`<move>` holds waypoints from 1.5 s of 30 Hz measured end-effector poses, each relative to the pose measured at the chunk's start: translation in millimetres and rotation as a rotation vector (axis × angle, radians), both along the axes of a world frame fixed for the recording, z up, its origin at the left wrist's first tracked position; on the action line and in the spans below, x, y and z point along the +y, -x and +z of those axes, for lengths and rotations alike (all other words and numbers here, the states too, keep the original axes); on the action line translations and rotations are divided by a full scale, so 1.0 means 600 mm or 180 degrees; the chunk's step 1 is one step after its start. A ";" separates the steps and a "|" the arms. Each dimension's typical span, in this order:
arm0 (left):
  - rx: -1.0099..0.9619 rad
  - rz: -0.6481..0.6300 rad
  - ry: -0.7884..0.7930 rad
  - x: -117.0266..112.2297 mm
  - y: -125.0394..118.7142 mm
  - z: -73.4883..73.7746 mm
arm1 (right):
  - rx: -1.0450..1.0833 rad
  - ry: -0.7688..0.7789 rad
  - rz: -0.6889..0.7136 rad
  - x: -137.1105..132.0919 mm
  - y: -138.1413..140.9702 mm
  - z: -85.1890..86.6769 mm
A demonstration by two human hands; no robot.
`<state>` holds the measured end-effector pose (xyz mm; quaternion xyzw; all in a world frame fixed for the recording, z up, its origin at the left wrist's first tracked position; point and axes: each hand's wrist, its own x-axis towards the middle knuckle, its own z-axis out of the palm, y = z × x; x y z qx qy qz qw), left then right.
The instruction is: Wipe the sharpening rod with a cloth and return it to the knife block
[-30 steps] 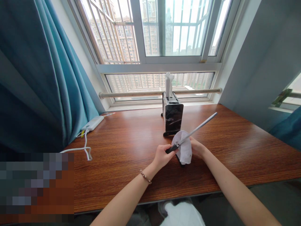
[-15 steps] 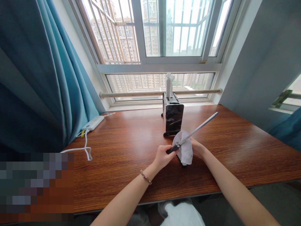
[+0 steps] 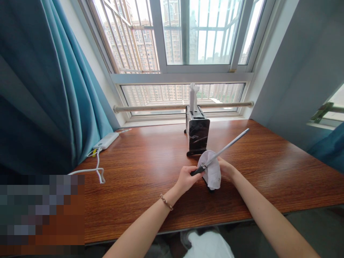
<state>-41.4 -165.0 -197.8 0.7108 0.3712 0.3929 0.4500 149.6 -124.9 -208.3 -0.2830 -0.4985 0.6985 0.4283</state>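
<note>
- Daylight pours through the window (image 3: 182,68) at twelve o'clock, its panes bleached nearly white.
- Soft, pale glare lies mid-desk (image 3: 145,157).
- The curtain (image 3: 59,89) at ten o'clock sinks into shadow.
- Coarse pixel blocks (image 3: 40,215) mask eight o'clock.
- Wide-angle distortion slants the wall (image 3: 290,71) at two.

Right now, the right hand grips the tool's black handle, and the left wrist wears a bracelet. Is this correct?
Not quite: the head view shows the left hand gripping the tool's black handle. The left wrist does wear a bracelet.
</note>
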 end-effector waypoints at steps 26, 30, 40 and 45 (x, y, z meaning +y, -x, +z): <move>0.0407 0.0978 -0.0424 0.007 0.000 -0.007 | 0.0074 -0.0265 -0.0595 -0.012 0.017 0.047; 0.1111 0.1211 -0.0874 0.006 0.002 -0.014 | -0.0227 -0.0302 -0.0418 -0.011 0.024 0.034; 0.0883 0.0892 -0.0617 0.005 -0.004 -0.006 | -0.0036 -0.0079 -0.0340 -0.010 0.021 0.029; 0.0213 0.0229 0.0267 0.011 -0.009 -0.009 | -0.0114 -0.0133 -0.0543 -0.011 0.003 0.031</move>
